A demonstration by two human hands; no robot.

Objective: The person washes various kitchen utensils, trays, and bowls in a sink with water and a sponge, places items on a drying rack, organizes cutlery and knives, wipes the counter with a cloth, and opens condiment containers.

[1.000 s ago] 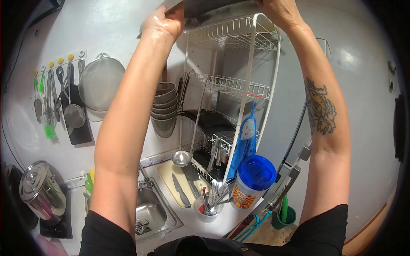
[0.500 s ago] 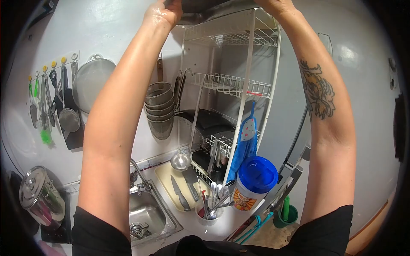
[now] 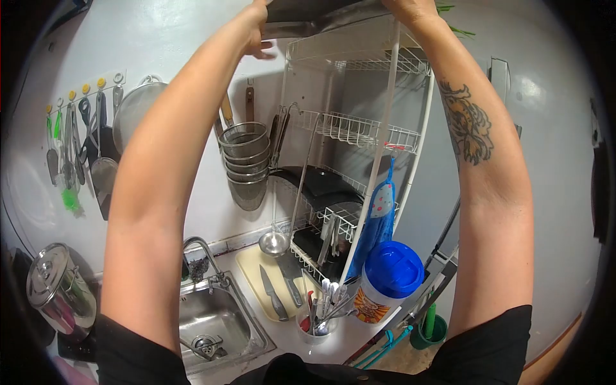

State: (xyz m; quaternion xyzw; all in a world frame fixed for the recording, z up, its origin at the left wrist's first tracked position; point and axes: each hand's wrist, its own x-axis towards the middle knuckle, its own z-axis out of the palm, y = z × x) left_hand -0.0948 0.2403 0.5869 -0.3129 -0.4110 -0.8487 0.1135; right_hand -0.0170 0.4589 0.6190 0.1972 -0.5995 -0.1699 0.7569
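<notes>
Both my arms reach up to a dark, flat metal tray or pan (image 3: 301, 27) at the top edge of the view, above the white wire rack (image 3: 391, 83). My left hand (image 3: 255, 31) is at the tray's left end, its lower fingers stretched out and apart, blurred below the rim. At the tray's right end is my right hand (image 3: 410, 9); its fingers are cut off by the frame, so its grip is hidden. Most of the tray also lies out of view.
Nested strainers (image 3: 247, 151) and other utensils hang on the wall. Below are a sink (image 3: 215, 314), a cream tray (image 3: 256, 276) with knives, a ladle (image 3: 274, 242), a cutlery tub (image 3: 316, 327) and a blue-lidded container (image 3: 393, 269). Green leaves (image 3: 459, 29) show behind my right wrist.
The view has shifted slightly. My left hand's fingers have loosened and spread from a closer hold on the tray's end. Green leaves have come into view near my right wrist.
</notes>
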